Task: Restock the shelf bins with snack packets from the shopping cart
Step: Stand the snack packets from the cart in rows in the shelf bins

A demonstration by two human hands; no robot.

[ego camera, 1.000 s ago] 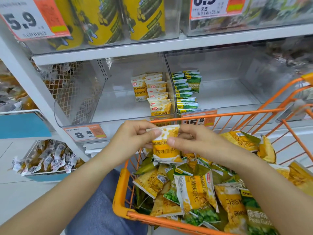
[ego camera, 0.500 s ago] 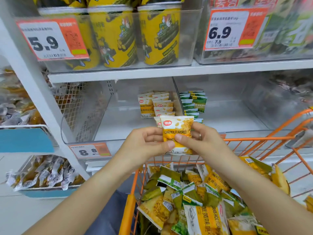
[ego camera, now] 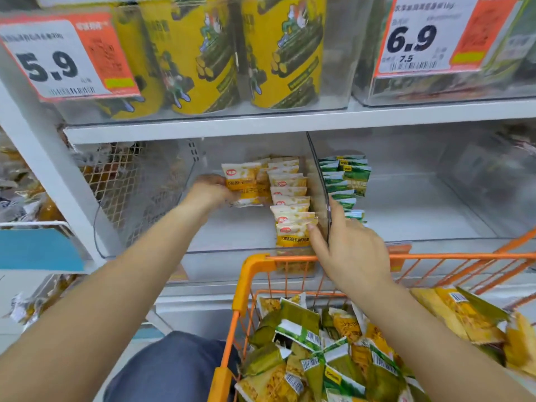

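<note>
While the left hand (ego camera: pixel 209 189) grips a yellow packet (ego camera: pixel 242 183) in the bin (ego camera: pixel 232 250), right hand (ego camera: pixel 349 250) fingers spread, steadying the near row (ego camera: pixel 293 227); cart (ego camera: pixel 255 264) remains well stocked.

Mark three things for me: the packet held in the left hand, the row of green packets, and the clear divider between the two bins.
yellow packet (ego camera: pixel 242 181), head view, printed front face.
green packets (ego camera: pixel 345 181), head view, middle of the row.
clear divider (ego camera: pixel 319 181), head view, its upper edge.
</note>
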